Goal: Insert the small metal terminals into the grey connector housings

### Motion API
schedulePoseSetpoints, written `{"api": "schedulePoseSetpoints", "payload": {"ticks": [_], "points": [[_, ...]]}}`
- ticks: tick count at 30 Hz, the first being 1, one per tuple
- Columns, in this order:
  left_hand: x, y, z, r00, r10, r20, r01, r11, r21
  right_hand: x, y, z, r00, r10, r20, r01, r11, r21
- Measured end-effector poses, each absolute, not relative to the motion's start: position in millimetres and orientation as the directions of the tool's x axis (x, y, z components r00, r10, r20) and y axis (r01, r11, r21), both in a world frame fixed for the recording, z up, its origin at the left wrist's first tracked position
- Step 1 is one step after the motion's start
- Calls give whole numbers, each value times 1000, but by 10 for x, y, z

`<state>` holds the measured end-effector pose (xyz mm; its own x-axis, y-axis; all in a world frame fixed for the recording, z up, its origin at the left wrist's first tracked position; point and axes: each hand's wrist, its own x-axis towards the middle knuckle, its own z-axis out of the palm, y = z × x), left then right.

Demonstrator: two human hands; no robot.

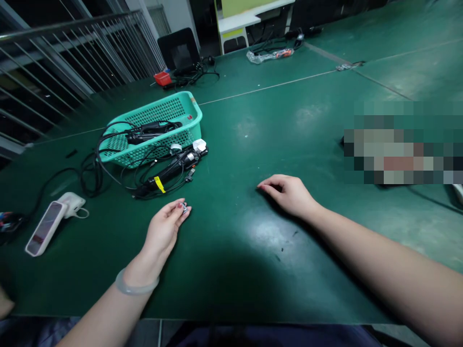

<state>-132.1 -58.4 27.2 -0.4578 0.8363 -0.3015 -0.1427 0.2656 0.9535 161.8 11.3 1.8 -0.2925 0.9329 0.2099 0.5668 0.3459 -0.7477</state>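
My left hand point(164, 229), with a pale bangle point(135, 284) at its wrist, is closed above the green table. Its thumb and fingers pinch a small silver metal piece point(184, 207), too small to name exactly. My right hand point(291, 193) rests on the table to the right, fingers curled and thumb tip against the index finger. Whether anything tiny sits in that pinch I cannot make out. Just beyond my left hand lies a black handheld device with cables point(168, 173) and a yellow tag point(159, 184).
Behind the device stands a turquoise plastic basket point(197, 118) holding black cabled gear. A white phone-like device point(45, 229) lies at left. Farther off are a red box point(162, 78) and a clear plastic bag point(267, 56). A blurred-out patch point(398, 149) covers the right side.
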Motion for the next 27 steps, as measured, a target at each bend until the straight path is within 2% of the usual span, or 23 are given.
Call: {"api": "schedulePoseSetpoints", "payload": {"ticks": [2,4,7,12,16,19,22,27], "points": [[-1378,-594,274,-436,877,-203,118,279,953,1617,114,17,-304,932,198,567,344,-748],[-1383,-578,283,-400,909,-117,341,266,902,1617,111,25,-315,930,191,570,346,-745],[-1375,-540,281,-356,932,-65,483,243,841,1619,104,46,-329,926,187,575,353,-738],[-1316,-486,145,-338,941,-10,388,149,909,1615,107,59,-339,923,180,577,356,-735],[-912,-377,54,-241,970,30,374,64,925,1602,108,49,-354,917,181,575,366,-731],[-439,-228,96,-120,993,1,216,25,976,1609,108,49,-363,914,182,580,375,-723],[-71,-90,193,20,995,-102,0,103,995,1636,103,57,-358,917,179,594,371,-714],[18,-19,260,-47,996,-80,-116,74,990,1658,92,84,-337,934,121,652,324,-686]]}}
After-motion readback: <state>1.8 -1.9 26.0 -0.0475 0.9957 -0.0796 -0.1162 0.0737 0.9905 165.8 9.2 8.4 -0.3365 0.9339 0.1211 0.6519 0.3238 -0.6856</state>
